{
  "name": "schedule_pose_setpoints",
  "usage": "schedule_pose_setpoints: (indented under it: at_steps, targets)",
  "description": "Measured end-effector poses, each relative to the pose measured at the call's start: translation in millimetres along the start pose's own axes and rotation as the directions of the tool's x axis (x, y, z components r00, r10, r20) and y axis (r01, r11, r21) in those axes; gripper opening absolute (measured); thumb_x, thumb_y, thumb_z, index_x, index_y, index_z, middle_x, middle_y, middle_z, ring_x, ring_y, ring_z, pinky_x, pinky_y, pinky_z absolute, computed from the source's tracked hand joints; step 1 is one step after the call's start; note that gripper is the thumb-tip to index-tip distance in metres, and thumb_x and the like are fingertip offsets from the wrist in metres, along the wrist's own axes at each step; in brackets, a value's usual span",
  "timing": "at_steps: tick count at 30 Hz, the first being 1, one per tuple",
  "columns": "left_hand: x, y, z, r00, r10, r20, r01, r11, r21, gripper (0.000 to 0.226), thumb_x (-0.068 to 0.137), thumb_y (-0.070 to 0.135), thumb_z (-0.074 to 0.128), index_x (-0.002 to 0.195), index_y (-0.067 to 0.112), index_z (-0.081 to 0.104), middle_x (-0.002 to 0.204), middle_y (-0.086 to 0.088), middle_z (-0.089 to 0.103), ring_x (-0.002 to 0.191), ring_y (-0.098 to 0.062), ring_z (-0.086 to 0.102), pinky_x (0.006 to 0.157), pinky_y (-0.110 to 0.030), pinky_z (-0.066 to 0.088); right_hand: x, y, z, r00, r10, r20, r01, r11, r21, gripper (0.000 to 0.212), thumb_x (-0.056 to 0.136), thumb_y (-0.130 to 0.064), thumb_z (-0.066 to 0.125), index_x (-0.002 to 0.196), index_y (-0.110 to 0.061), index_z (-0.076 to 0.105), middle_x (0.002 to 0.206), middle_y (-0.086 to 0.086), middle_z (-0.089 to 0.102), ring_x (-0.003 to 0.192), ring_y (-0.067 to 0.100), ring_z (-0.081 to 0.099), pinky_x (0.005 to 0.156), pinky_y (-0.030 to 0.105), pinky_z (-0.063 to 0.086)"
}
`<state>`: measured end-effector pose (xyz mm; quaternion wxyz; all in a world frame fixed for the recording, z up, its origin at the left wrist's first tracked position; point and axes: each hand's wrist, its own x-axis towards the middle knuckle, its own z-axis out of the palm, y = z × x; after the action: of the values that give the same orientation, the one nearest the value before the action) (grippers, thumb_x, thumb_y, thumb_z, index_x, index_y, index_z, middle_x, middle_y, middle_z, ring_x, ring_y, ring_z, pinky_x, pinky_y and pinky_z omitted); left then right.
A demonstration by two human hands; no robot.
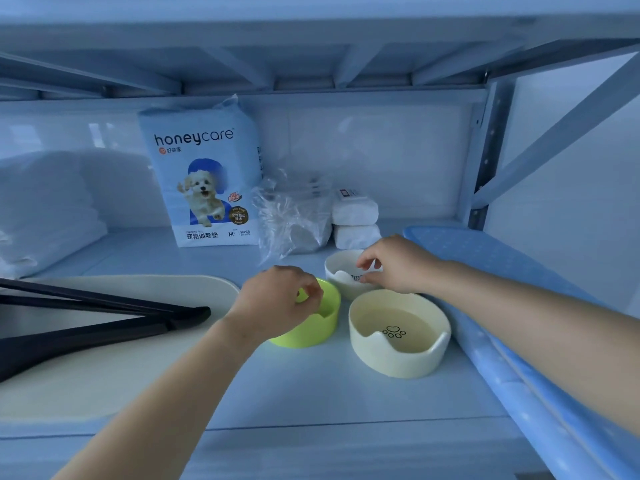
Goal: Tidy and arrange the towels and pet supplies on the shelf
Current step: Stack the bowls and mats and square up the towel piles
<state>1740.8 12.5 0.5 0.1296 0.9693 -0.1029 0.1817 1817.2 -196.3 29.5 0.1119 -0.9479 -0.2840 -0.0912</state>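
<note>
Three pet bowls stand on the shelf board [311, 393]. My left hand [277, 303] grips the far rim of the green bowl [311, 332]. My right hand [394, 265] pinches the near rim of the white bowl [341, 268] behind it. A cream bowl [398, 336] with a paw print sits free at the front right. White folded towels [45, 206] are stacked at the far left. A honeycare pet pad pack [204, 174] stands upright at the back.
A crumpled clear plastic bag [294, 213] and two white wrapped packs [355, 220] stacked on each other sit beside the pad pack. A cream tray [104, 368] with black hangers [86, 317] lies at the left. A blue padded board [502, 306] runs along the right side.
</note>
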Motion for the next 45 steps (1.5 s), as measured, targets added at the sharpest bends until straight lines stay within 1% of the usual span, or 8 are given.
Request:
schedule_pose_setpoints:
  at_steps: [5,8,15,22,29,34,39,45]
  targets:
    - [6.9,-9.1,10.2,0.996,-0.080,0.040,0.078,0.996,0.035,0.018,0.084,0.044,0.051,0.088,0.035,0.066,0.087,0.014,0.062,0.082,-0.015,0.058,0.068,-0.027,0.050,8.0,-1.0,6.6,0.999,0.008,0.038,-0.009,1.000,0.023,0.026,0.083,-0.038,0.067,0.103,-0.021,0.070,0.100,-0.007,0.068,0.093,0.012,0.059,0.072,0.023,0.038]
    - [10.0,-16.4,13.5,0.987,-0.149,0.060,0.155,0.981,-0.119,0.016,0.081,0.047,0.056,0.079,0.035,0.066,0.070,0.014,0.063,0.070,-0.011,0.059,0.061,-0.026,0.050,9.4,-0.1,7.9,0.999,0.013,0.041,-0.016,0.998,0.055,0.024,0.082,-0.036,0.069,0.101,-0.022,0.071,0.090,-0.010,0.067,0.082,0.007,0.055,0.071,0.022,0.040]
    - [13.0,-30.8,10.0,0.995,0.028,0.097,0.003,0.952,-0.307,0.026,0.088,0.045,0.054,0.077,0.027,0.068,0.069,0.002,0.065,0.063,-0.012,0.055,0.058,-0.026,0.043,11.7,0.9,6.1,0.998,0.023,0.050,-0.027,0.997,0.077,0.019,0.082,-0.029,0.071,0.100,-0.024,0.072,0.060,-0.029,0.046,0.063,-0.003,0.053,0.056,0.011,0.037]
    - [32.5,-43.2,20.4,0.993,-0.006,0.121,0.031,0.979,-0.201,0.031,0.090,0.040,0.050,0.078,0.017,0.066,0.072,-0.003,0.065,0.071,-0.019,0.058,0.065,-0.034,0.048,16.5,3.4,10.9,0.997,0.027,0.071,-0.034,0.994,0.103,0.014,0.084,-0.024,0.068,0.096,-0.027,0.073,0.065,-0.031,0.051,0.076,0.003,0.061,0.059,0.008,0.038]
    - [53.0,-51.7,28.9,0.983,-0.156,0.095,0.167,0.978,-0.124,0.031,0.088,0.038,0.048,0.068,0.017,0.060,0.065,0.001,0.056,0.068,-0.021,0.055,0.054,-0.025,0.041,20.6,5.8,15.2,0.996,0.065,0.068,-0.072,0.990,0.119,0.014,0.084,-0.026,0.068,0.096,-0.031,0.073,0.089,-0.015,0.069,0.083,0.003,0.061,0.077,0.026,0.050]
    - [71.1,-49.7,36.7,0.964,-0.266,0.008,0.265,0.958,-0.107,0.031,0.087,0.037,0.047,0.067,0.017,0.060,0.070,0.001,0.060,0.072,-0.023,0.057,0.054,-0.024,0.040,23.9,6.8,14.1,0.994,0.070,0.080,-0.080,0.988,0.135,0.015,0.084,-0.026,0.067,0.098,-0.031,0.073,0.093,-0.012,0.070,0.086,0.003,0.060,0.078,0.022,0.047]
    - [61.7,-51.6,47.1,0.940,-0.072,-0.334,-0.018,0.965,-0.260,0.040,0.085,0.045,0.036,0.079,0.020,0.066,0.083,0.005,0.064,0.076,-0.020,0.058,0.057,-0.029,0.045,21.3,8.2,16.9,0.994,0.066,0.086,-0.083,0.974,0.210,0.018,0.086,-0.023,0.066,0.103,-0.026,0.071,0.098,-0.010,0.070,0.090,0.004,0.061,0.083,0.019,0.046]
    - [57.2,-56.5,43.7,0.984,0.127,-0.124,-0.143,0.982,-0.123,0.054,0.072,0.066,0.025,0.087,0.032,0.064,0.082,0.014,0.060,0.074,-0.006,0.052,0.057,-0.020,0.042,21.7,10.8,28.7,0.994,0.085,0.067,-0.100,0.959,0.264,0.019,0.081,-0.031,0.070,0.099,-0.027,0.070,0.094,-0.012,0.070,0.087,0.003,0.063,0.085,0.024,0.050]
